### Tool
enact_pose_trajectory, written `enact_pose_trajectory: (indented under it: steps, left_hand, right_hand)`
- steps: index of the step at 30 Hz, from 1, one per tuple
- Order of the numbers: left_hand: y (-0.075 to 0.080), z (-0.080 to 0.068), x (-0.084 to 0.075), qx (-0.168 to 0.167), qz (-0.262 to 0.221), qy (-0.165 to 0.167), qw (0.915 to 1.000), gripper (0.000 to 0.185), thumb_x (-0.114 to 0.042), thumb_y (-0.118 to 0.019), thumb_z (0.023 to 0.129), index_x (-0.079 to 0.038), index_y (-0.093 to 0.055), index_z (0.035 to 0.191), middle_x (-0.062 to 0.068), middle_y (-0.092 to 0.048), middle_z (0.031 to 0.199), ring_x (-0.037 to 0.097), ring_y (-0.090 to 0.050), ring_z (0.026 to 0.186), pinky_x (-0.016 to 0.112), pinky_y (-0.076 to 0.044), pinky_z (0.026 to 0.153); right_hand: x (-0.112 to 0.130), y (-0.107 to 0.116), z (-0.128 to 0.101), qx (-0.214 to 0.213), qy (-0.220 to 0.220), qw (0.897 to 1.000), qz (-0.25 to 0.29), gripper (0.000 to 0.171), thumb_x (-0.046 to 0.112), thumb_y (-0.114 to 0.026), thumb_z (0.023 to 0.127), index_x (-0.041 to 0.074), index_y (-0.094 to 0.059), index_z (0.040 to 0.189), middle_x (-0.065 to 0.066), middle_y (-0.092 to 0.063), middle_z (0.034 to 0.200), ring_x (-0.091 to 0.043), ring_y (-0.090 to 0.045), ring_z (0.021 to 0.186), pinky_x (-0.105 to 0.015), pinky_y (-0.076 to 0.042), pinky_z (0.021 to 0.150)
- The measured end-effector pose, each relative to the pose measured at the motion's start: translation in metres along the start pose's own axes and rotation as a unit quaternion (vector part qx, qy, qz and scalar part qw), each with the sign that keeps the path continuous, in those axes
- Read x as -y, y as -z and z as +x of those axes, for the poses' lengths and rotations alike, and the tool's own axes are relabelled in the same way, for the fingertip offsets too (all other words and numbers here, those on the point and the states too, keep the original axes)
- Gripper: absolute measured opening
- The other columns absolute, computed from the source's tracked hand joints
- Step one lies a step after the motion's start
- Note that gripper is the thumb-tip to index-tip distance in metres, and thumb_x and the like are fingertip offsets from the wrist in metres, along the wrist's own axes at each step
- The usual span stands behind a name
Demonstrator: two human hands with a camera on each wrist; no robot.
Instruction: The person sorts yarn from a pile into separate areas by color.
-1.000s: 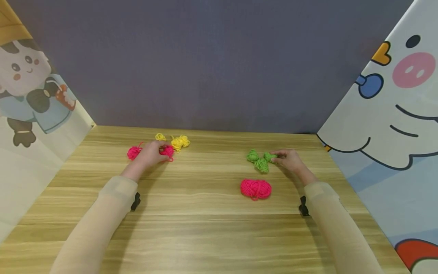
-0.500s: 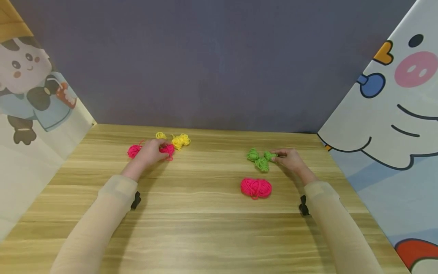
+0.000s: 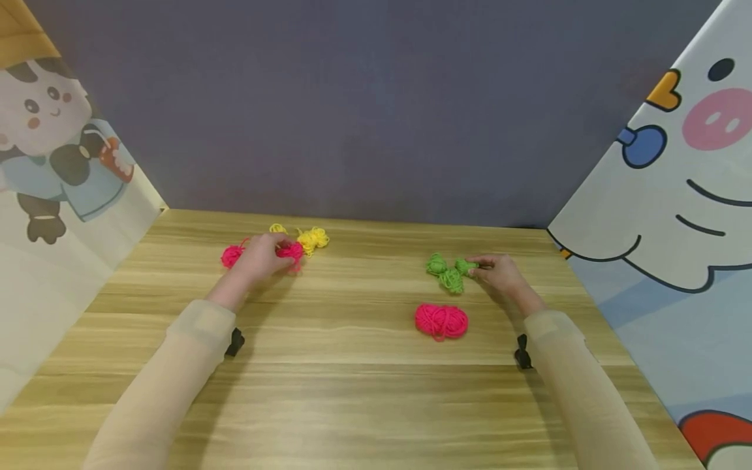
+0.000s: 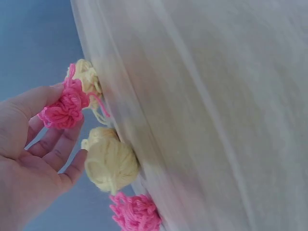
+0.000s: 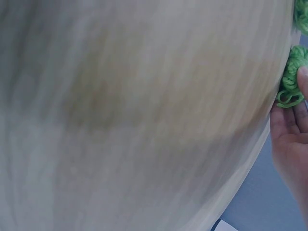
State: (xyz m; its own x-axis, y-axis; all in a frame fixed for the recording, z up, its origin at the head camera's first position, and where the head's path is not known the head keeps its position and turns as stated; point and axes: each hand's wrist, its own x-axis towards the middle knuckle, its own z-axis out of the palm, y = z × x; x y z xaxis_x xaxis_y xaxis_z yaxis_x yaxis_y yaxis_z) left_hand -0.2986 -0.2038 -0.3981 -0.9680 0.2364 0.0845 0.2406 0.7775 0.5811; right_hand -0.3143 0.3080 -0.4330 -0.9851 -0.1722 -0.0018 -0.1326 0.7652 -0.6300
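Observation:
My left hand [image 3: 255,259] pinches a small pink yarn bundle [image 4: 65,106] between thumb and fingers. In the left wrist view the bundle looks raised, with a loose strand trailing. Behind it sit a yellow yarn bundle [image 3: 313,240] and a smaller yellow ball [image 3: 277,228], partly hidden by the hand in the head view. Another pink ball [image 3: 232,256] lies left of that hand. On the right, my right hand [image 3: 499,272] pinches a green yarn ball [image 3: 464,266] at its right side. Two more green bundles, one left [image 3: 437,264] and one in front [image 3: 452,281], lie close by.
A larger pink yarn skein [image 3: 442,321] rests on the wood-grain table [image 3: 352,405], nearer me than the green bundles. A grey wall [image 3: 376,117] rises behind the table, and printed cartoon panels stand at the left [image 3: 70,274] and right [image 3: 658,339].
The pink bundle in my left hand has risen slightly, its strand now hanging below. My right hand keeps its pinch on the green ball. The head view has shifted a little.

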Motion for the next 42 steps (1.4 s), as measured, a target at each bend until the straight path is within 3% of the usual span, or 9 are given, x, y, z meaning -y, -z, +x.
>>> enact_pose_trajectory:
  steps: [13,34,42]
  left_hand:
    - [0.004,-0.008,-0.013,-0.037,0.022,-0.015,0.999,0.039,-0.012,-0.072,0.081,0.0,-0.063,0.117,0.017,-0.067,0.104,0.029,-0.061,0.09,0.043,-0.05,0.08]
    - [0.003,-0.029,-0.046,-0.074,0.01,-0.033,0.9966,0.034,-0.011,-0.073,0.08,-0.001,-0.065,0.112,0.014,-0.067,0.1,0.029,-0.061,0.09,0.041,-0.052,0.074]
    - [-0.004,-0.036,-0.061,-0.079,-0.037,-0.059,0.9944,0.032,-0.01,-0.073,0.08,0.0,-0.064,0.109,0.014,-0.066,0.1,0.029,-0.06,0.091,0.044,-0.052,0.081]
  right_hand:
    - [0.001,0.001,0.0,0.001,0.0,1.0,0.003,0.032,0.011,-0.063,0.09,0.002,-0.063,0.121,-0.022,-0.058,0.126,-0.038,-0.055,0.114,-0.048,-0.05,0.09]
    - [0.003,0.0,-0.001,0.003,-0.003,1.0,-0.006,0.032,0.012,-0.063,0.091,0.003,-0.062,0.122,-0.021,-0.058,0.126,-0.038,-0.055,0.115,-0.048,-0.05,0.09]
    - [0.002,0.001,0.0,0.005,-0.006,1.0,0.001,0.033,0.012,-0.063,0.091,0.002,-0.062,0.122,-0.022,-0.058,0.126,-0.039,-0.054,0.115,-0.048,-0.049,0.092]
